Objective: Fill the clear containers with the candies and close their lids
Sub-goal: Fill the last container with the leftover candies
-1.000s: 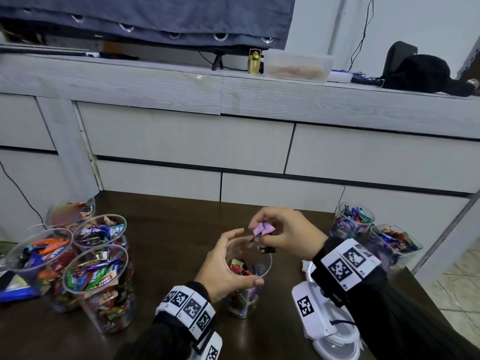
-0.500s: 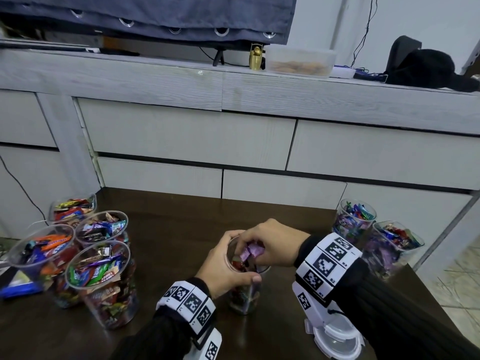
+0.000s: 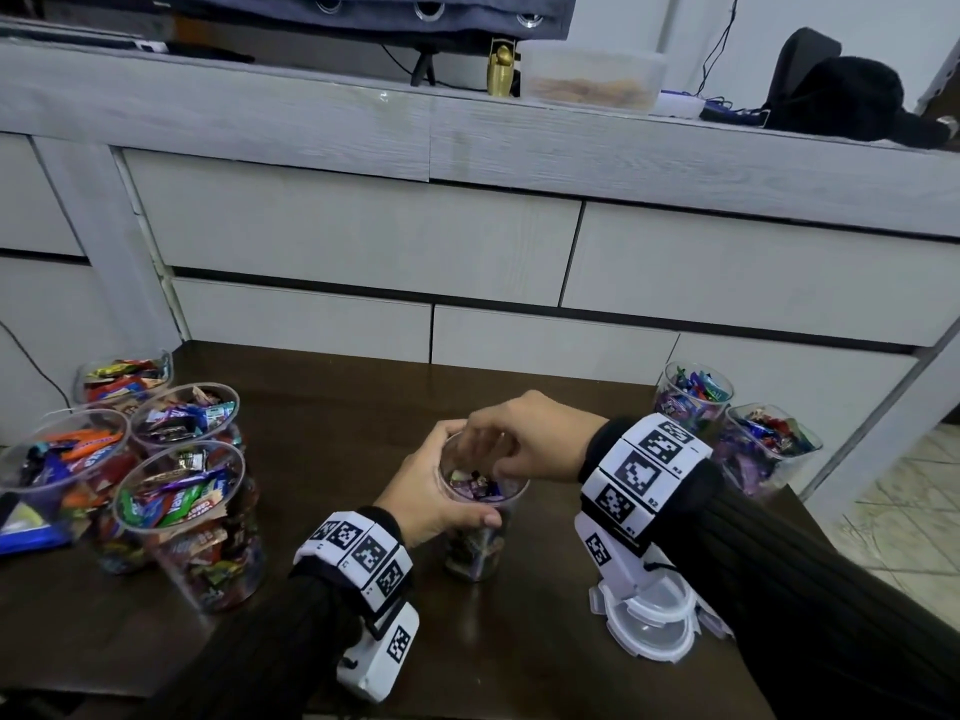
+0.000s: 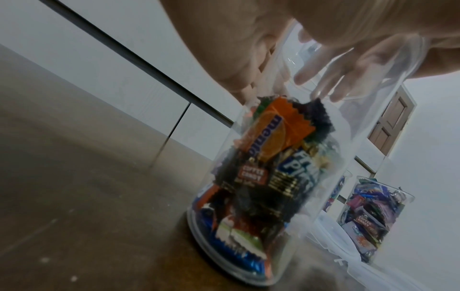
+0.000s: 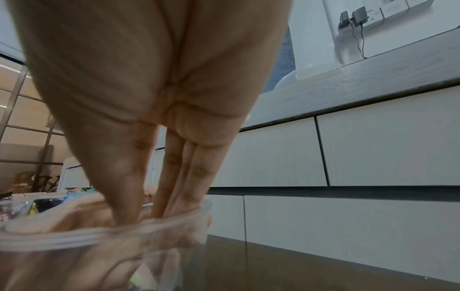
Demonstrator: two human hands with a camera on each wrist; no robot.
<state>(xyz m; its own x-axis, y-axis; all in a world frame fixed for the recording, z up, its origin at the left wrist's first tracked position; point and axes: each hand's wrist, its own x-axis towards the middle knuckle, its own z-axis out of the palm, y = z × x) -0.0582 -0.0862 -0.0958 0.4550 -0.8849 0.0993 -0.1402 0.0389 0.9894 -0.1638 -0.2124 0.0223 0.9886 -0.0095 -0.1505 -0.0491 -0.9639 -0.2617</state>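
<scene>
From the head view the left hand point(image 3: 426, 491) grips the jar point(image 3: 475, 543) standing mid-table point(image 3: 322, 459), while in both wrist views the right hand's point(image 5: 149, 98) straight fingers point(image 4: 326, 78) reach inside above the candies point(image 4: 268, 157), holding nothing visible.

Both arms wear long black ribbed knit sleeves point(image 3: 810, 579) that reach to the wrists. Around each wrist sits a band of white panels printed with square black-and-white coded markers: the left wrist band point(image 3: 358, 553) shows four panels side by side, and the right wrist band point(image 3: 644, 470) shows three larger ones with tiny printed labels at their corners. Under each band hangs a white plastic camera housing bearing one more marker, the left housing point(image 3: 379, 652) blocky with rounded edges, the right housing point(image 3: 613, 558) tied on with a thin black cord. The left hand point(image 3: 426, 491) and right hand point(image 3: 524, 433) are bare.
</scene>
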